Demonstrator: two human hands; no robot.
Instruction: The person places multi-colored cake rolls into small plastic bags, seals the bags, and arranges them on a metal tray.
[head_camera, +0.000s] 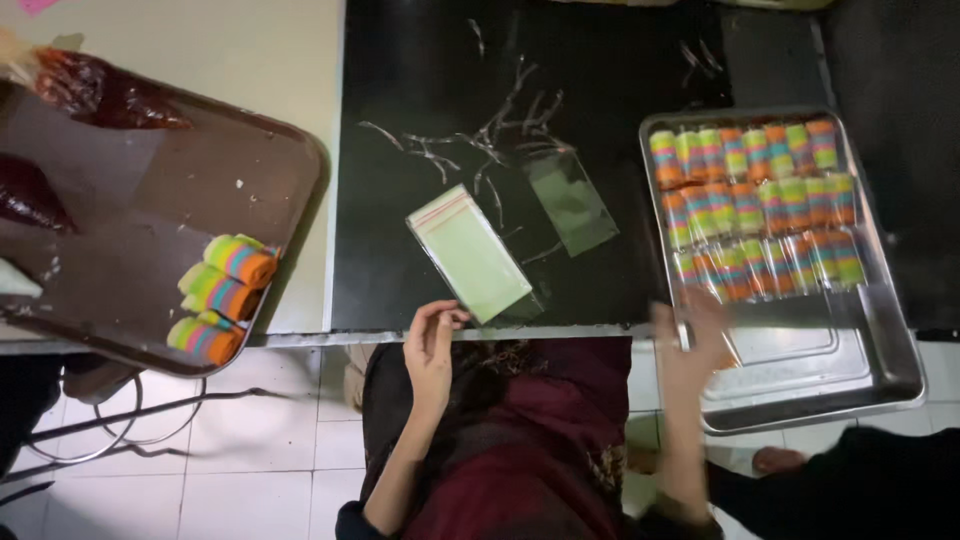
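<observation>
My left hand (432, 345) hovers at the black table's near edge, fingers loosely curled and holding nothing, just below a stack of clear plastic bags (468, 252). My right hand (690, 345) is blurred over the left rim of a steel tray (860, 370); whether it holds anything is unclear. In the tray lie several rows of rainbow-striped rolls in clear wrap (760, 205). A single clear bag (572, 200) lies flat between the stack and the tray.
At the left, a brown tray (150, 210) overhangs a pale table and carries three unwrapped rainbow rolls (220, 298) and dark red filled bags (100, 92). Thin plastic strips (480, 140) litter the black table (600, 60). Tiled floor and a foot (775, 460) are below.
</observation>
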